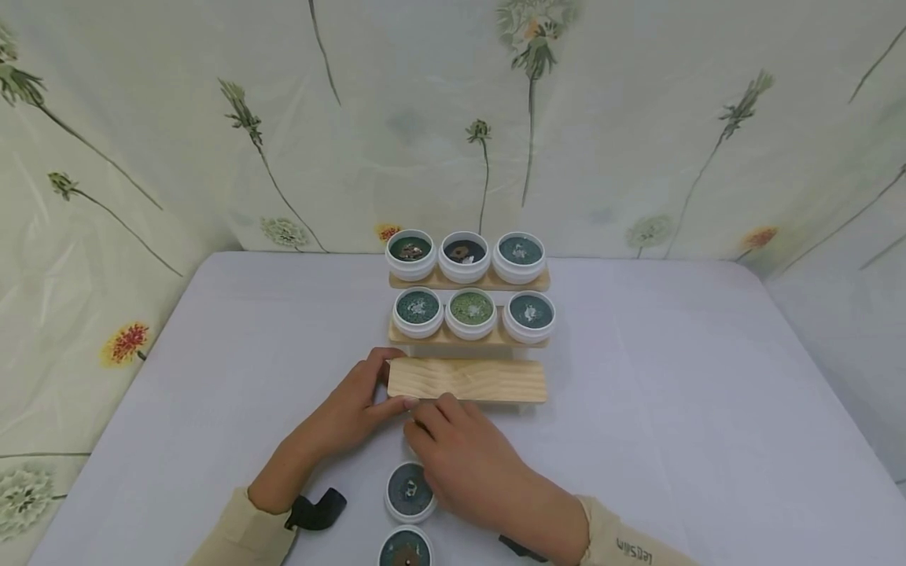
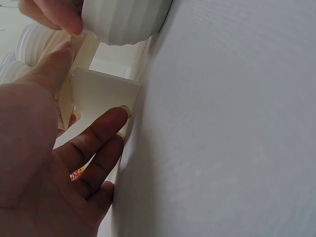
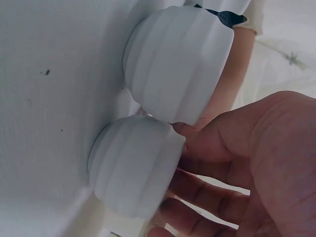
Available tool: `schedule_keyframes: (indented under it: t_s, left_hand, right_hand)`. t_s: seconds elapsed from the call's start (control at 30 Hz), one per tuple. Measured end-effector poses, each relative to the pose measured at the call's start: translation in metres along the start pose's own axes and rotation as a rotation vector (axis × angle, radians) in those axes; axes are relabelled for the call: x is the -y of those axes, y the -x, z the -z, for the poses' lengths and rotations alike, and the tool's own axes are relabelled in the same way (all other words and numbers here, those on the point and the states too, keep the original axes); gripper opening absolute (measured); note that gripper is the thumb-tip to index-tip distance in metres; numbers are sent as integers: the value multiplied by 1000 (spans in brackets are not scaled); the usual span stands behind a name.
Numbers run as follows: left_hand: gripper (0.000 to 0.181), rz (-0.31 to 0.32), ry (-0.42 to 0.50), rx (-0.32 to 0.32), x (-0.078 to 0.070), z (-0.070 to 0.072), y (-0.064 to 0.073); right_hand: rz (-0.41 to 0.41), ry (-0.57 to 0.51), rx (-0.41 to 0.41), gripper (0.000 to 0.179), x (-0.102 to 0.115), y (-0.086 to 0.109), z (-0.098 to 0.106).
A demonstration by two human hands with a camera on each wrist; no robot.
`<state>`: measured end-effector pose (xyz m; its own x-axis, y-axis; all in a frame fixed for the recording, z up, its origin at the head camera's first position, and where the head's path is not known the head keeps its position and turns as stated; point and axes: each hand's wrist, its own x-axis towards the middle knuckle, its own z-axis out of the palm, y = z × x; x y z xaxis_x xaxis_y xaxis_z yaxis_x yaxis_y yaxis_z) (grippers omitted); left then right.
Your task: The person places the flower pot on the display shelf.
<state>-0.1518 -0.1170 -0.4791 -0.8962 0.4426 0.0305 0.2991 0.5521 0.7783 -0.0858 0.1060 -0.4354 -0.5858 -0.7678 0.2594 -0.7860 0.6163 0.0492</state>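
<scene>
My left hand (image 1: 348,407) grips the left end of a bare wooden shelf (image 1: 467,380), the lowest step of a tiered stand. Its thumb lies along the front edge, and the other fingers reach round the end and beside a white support panel (image 2: 101,91). Just in front of that shelf, my right hand (image 1: 473,465) holds a ribbed white pot (image 3: 136,165) by its rim, the pot mostly hidden under the hand in the head view. Two more white pots, a nearer one (image 1: 409,491) and the nearest (image 1: 406,548), stand in line behind it, toward me, with dark green tops.
Behind the bare shelf, the middle shelf (image 1: 442,338) and the back shelf (image 1: 442,280) each carry three white pots with green or dark fill. A white cloth (image 1: 672,409) covers the table. Flower-printed sheeting (image 1: 425,118) hangs along the back and sides.
</scene>
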Motion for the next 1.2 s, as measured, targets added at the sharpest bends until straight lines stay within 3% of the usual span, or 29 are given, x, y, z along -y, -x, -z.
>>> schedule_keyframes:
  t_s: [0.5, 0.9, 1.2]
  left_hand:
    - [62, -47, -2, -9, 0, 1, 0]
    - [64, -16, 3, -6, -2, 0, -1]
    - [63, -2, 2, 1, -1, 0, -1]
  right_hand:
    - [-5, -16, 0, 29, 0, 3, -3]
    - [-33, -79, 11, 26, -8, 9, -2]
    - [-59, -98, 89, 33, -13, 18, 6]
